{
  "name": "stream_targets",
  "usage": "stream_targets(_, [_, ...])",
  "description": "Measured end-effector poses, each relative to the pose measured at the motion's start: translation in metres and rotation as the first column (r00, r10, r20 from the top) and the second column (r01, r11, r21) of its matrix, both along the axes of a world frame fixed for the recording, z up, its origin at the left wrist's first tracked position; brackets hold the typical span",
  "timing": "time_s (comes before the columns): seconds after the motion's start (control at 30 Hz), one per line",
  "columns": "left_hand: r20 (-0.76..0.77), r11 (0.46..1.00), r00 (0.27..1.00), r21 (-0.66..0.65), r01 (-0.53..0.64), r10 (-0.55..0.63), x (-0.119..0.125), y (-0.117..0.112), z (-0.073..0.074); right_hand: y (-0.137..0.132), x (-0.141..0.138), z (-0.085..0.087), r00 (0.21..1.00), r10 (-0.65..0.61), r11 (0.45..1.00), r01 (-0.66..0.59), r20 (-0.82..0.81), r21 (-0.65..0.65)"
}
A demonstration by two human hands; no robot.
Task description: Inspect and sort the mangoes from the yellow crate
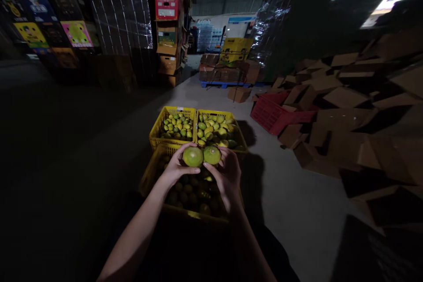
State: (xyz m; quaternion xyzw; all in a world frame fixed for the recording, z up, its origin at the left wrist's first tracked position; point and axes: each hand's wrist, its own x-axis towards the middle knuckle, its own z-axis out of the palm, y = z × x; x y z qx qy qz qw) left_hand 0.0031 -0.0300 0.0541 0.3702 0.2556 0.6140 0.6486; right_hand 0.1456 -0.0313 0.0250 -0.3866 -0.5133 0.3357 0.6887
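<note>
My left hand point(174, 169) is closed around a round, yellow-green citrus fruit point(193, 157), its thumb along the underside. In my right hand point(230, 173) is a slightly smaller green citrus fruit point(212, 155) with a pale spot at its end. The two fruits are held side by side, close together, above a large yellow crate point(194, 215) of shaded fruit. Beyond my hands stand a left yellow crate point(153, 135) and a right yellow crate point(240, 131), both holding many green and yellow citrus fruits.
A heap of empty cardboard boxes point(343, 119) with a red crate point(269, 112) covers the right side. Stacked cartons point(168, 31) rise at the back, near a blue pallet point(224, 84) bearing flattened cardboard. A small carton point(239, 94) lies on the floor.
</note>
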Motion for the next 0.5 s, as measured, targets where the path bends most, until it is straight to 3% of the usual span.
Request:
stream_targets(0.13, [0.105,0.994,0.991,-0.067,0.089,-0.082,0.0,0.001,-0.004,-0.002,-0.002,0.005,0.996,0.046,0.998,-0.049,-0.072,-0.04])
stream_targets(0.33, [0.334,0.935,0.939,-0.298,0.19,-0.085,0.0,0.017,-0.022,-0.001,-0.004,0.008,0.984,0.013,0.984,-0.044,-0.179,-0.172])
stream_targets(0.5, [0.4,0.927,0.912,-0.3,0.225,-0.092,-0.002,0.024,-0.026,0.001,-0.004,0.004,0.982,0.008,0.975,-0.05,-0.191,-0.214])
